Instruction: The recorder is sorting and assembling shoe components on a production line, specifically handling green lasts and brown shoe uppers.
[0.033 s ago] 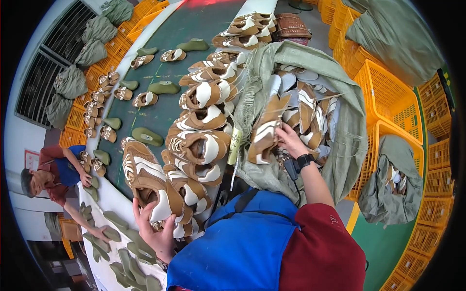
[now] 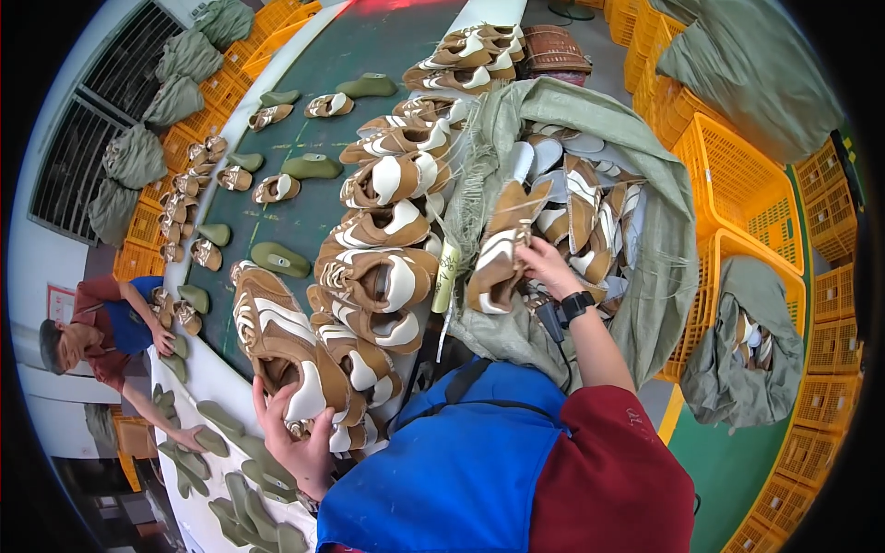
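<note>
The brown-and-white shoe upper (image 2: pixel 502 244) is at the left side of the open grey-green sack (image 2: pixel 668 198), over its near-left edge, with its white heel patch toward your blue apron (image 2: pixel 442 461). Your right hand (image 2: pixel 550 272) has its fingers closed on the right flank of that upper; the thumb's exact contact is hidden from this angle. Well to the left of the sack, your left hand (image 2: pixel 300 438) is partly spread, thumb and fingers bracketing the heel of a brown-and-white shoe (image 2: pixel 277 323) whose toe points away from you; how firmly it is held, I cannot tell. Inside the sack lie further uppers (image 2: pixel 581 198), heaped and overlapping (a dark cable hangs just beside your watch (image 2: pixel 579 305)). Immediately left of the sack stands a close row of matching shoes (image 2: pixel 383 276); beyond that row, the dark green work surface (image 2: pixel 304 217) carries spaced shoes and green lasts (image 2: pixel 279 259). Far left of the sack, a co-worker (image 2: pixel 101 323) has one hand on a last (image 2: pixel 212 441). Right of the sack, yellow crates (image 2: pixel 737 175) are stacked, and a second sack (image 2: pixel 737 387) holds more brown-and-white pieces.
</note>
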A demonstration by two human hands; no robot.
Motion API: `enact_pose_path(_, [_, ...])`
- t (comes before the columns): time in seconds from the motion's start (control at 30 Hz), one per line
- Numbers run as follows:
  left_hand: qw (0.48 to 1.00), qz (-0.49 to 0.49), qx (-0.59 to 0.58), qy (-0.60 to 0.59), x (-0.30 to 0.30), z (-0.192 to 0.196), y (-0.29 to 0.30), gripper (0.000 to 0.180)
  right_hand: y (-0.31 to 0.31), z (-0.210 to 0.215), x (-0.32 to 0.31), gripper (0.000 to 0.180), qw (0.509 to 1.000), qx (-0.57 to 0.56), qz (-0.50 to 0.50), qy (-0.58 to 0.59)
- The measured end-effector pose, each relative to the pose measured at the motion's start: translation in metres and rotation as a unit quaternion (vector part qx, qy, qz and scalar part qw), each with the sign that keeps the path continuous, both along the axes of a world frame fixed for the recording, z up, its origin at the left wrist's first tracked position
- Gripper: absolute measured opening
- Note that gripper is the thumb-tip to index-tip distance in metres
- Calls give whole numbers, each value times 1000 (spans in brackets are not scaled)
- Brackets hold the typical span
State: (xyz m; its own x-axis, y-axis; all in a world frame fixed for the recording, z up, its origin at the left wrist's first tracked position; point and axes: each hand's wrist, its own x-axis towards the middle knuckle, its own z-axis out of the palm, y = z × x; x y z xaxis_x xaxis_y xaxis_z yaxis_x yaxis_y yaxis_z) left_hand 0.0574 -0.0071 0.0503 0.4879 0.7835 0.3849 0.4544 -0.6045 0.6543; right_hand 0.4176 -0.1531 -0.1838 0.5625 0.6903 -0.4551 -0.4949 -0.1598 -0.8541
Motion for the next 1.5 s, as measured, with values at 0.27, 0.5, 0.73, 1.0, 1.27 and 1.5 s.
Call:
enact_pose_path(0.27, [999,7,47,19,-11,0,-1,47,41,-13,-46,66,995,54,71,-43])
enact_pose_path(0.5, [996,89,20,10,-43,0,-5,44,22,60,-37,59,977,66,-178,-101])
enact_pose_path(0.73, [987,146,64,13,-83,9,6,41,77,178,-93,71,940,184,124,-260])
enact_pose_path(1.0, [980,174,93,35,-132,5,6,44,155,176,-191,55,668,33,442,-597])
enact_pose_path(1.27, [979,193,62,9,-155,-6,11,45,101,108,-80,32,949,100,-47,-295])
enact_pose_path(1.5, [983,162,81,27,-157,-3,21,44,92,-33,-50,87,842,-192,-263,-431])
